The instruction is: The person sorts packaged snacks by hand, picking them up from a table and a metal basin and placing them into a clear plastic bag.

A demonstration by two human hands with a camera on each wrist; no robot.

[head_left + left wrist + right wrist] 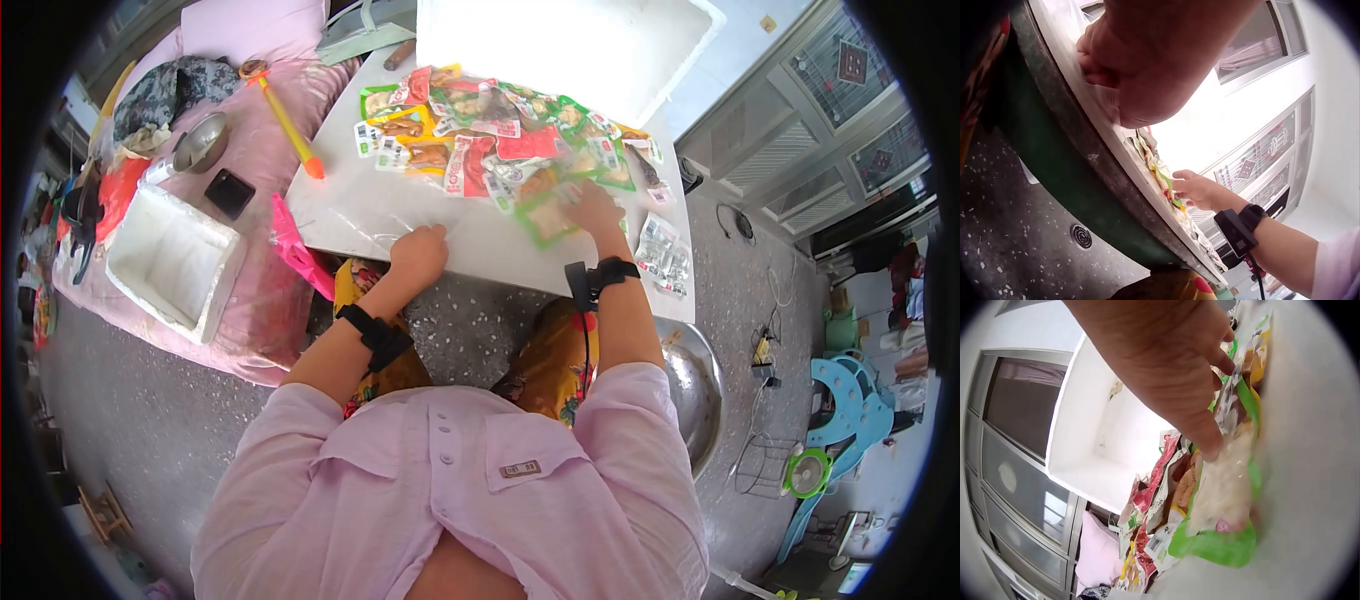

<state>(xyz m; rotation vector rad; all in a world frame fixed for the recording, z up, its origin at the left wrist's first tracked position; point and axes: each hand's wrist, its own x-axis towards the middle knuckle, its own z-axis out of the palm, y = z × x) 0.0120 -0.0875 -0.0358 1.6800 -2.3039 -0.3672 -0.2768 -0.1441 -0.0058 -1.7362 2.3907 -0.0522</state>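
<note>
My right hand (597,210) is over the near right side of the spread of packets, its thumb against a green-edged clear food pouch (1225,487) with pale contents. The pouch is blurred in the head view and tilts up from the table in the right wrist view. At the table's near edge, my left hand (420,252) has its fingers curled, gripping what looks like thin clear plastic film (1107,100). Beyond both hands lie several vacuum-packed food pouches, among them red ones (467,166) and yellow-edged ones (428,155).
A large white foam box (570,50) stands at the table's far side. Silver packets (662,252) lie at the right edge. To the left, a pink bed holds a smaller foam box (170,265), a phone (229,193) and a metal bowl (201,143). A pink bag (300,250) hangs by the table's left corner.
</note>
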